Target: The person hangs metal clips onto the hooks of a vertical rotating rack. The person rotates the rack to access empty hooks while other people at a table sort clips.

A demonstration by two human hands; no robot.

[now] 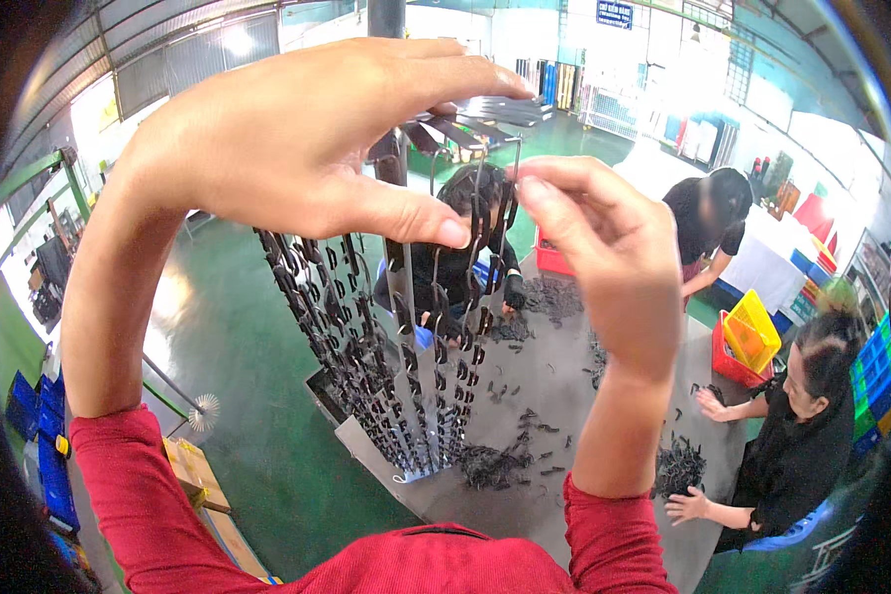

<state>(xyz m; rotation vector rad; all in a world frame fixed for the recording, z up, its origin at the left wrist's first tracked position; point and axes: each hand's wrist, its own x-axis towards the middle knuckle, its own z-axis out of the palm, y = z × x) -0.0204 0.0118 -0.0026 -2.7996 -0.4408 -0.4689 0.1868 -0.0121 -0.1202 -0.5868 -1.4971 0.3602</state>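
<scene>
In front of me stands a rack with a dark upright pole [387,158] and flat metal arms [470,129] at its top. Long strands of small black curved parts [332,307] hang from it down to the table. My left hand [297,148] reaches over the top with its fingers stretched out, the thumb apart and next to a front strand [477,223]. My right hand [604,238] is closed in a pinch at a thin wire hook [517,163] at the rack's right edge. The left fingertips partly cover the metal arms.
Loose black parts [500,465] lie heaped and scattered on the grey table [525,505]. Across it, one person [460,267] sits behind the strands. Two more people [802,416] [708,218] work at the right. A yellow basket [752,332] rests in a red crate [731,361]. Cardboard boxes [193,475] stand lower left.
</scene>
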